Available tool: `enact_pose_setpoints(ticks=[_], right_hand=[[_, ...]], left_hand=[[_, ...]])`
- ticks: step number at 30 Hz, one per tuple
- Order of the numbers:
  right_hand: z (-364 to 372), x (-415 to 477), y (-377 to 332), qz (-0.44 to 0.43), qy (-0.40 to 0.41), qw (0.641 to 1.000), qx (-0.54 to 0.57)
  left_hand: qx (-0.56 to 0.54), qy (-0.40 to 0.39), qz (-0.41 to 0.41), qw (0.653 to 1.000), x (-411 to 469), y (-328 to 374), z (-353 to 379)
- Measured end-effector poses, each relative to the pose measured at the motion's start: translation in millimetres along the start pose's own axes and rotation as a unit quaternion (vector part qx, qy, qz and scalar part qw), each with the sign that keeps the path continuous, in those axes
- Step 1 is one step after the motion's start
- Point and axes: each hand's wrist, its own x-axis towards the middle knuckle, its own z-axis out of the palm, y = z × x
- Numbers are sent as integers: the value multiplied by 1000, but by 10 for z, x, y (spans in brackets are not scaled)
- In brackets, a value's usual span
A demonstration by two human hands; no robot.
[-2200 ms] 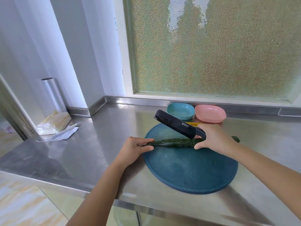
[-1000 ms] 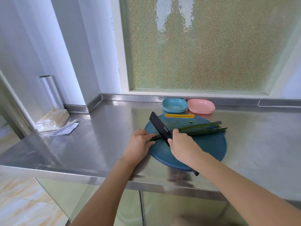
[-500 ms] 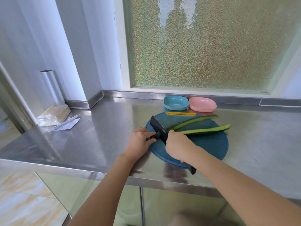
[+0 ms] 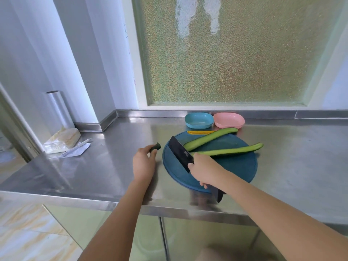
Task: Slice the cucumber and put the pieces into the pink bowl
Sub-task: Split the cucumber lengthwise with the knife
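Two long pale-green cucumber halves lie cut-face up on the round dark-blue cutting board (image 4: 235, 166), fanned apart toward 2 o'clock: the far half (image 4: 209, 138) reaches past the board's rim at 12 o'clock, the near half (image 4: 228, 151) overhangs the rim at 3 o'clock. The right hand (image 4: 204, 170) is wrapped around the handle of a black rectangular-bladed knife (image 4: 180, 153), whose blade sits over the board at 10 o'clock beside the halves' near ends. The left hand (image 4: 144, 163) hovers over the stainless-steel counter (image 4: 113, 166) at 9 o'clock of the board, fingertips pinching a small dark-green cucumber end piece (image 4: 156, 147). At 12 o'clock behind the board stand a shallow teal bowl (image 4: 199, 120) and the shallow pink bowl (image 4: 229, 120), which looks empty, though its floor is only partly visible. A yellow strip (image 4: 199, 132) lies between board and bowls.
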Motion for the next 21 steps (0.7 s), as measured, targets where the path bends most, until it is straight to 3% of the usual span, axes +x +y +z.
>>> enact_pose_setpoints(ticks=[3,6,14,17,19,21], right_hand=[[-171,-79,124,-4,-3,999,50],[-411,-74,332,-13,48,996,78],[-997,-25,1148,29,130,985,113],[-1099,20,1401,31,142,984,105],[-1124,57,1546,29,156,981,112],[-1127,74,1665,28,171,978,114]], left_hand=[[63,-3,8,998,39,-25,44],[149,-30,38,988,74,-77,93],[170,-10,45,984,122,318,145],[174,-133,124,968,196,724,334],[217,-261,162,926,163,979,560],[300,-341,163,876,124,1120,808]])
